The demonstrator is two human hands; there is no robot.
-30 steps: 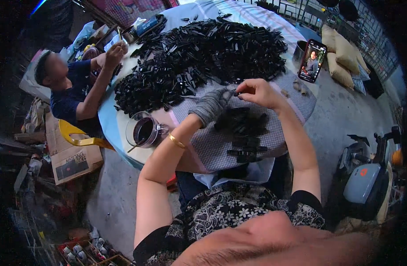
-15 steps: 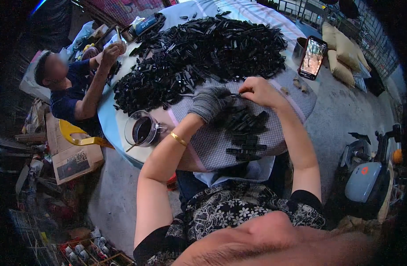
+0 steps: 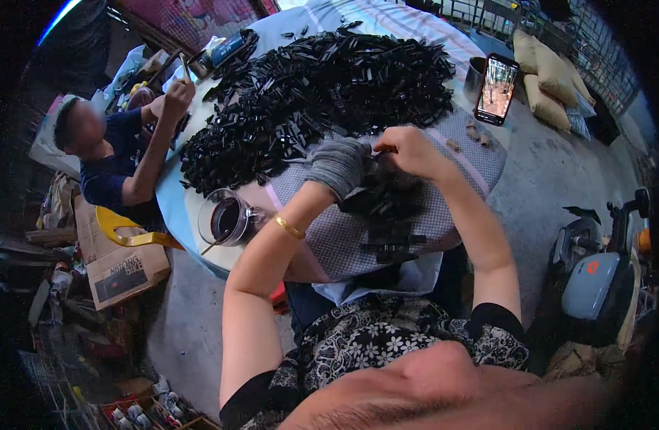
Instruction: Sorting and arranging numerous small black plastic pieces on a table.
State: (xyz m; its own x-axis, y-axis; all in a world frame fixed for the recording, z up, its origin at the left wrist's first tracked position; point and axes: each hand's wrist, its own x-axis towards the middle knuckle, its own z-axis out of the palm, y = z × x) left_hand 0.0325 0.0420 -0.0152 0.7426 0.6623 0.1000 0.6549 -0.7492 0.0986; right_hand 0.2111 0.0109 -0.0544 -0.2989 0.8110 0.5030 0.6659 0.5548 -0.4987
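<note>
My left hand (image 3: 337,168), in a grey knitted glove with a gold bangle at the wrist, is closed over the checked cloth; its fingertips are hidden. Close beside it, my bare right hand (image 3: 413,152) has thumb and forefinger pinched together. Whatever sits between the two hands is too small and dark to make out. Just below them lies a loose heap of black flat slivers (image 3: 383,201), partly blurred. Nearer to me, similar black pieces (image 3: 392,247) lie in rows. A large pile of shiny black slivers (image 3: 337,79) spreads beyond my hands.
A glass mug of dark liquid (image 3: 227,220) with a stick in it stands left of my forearm. A phone (image 3: 496,89) leans against a dark cup (image 3: 476,75) at the right. Across the left edge sits a co-worker (image 3: 118,154) with hands raised. Small tan pieces (image 3: 473,131) lie near the phone.
My right hand has shifted slightly left, closer to the gloved hand. The loose heap beneath is now blurred. The co-worker's head and hands have moved a little; the whole view has tilted slightly.
</note>
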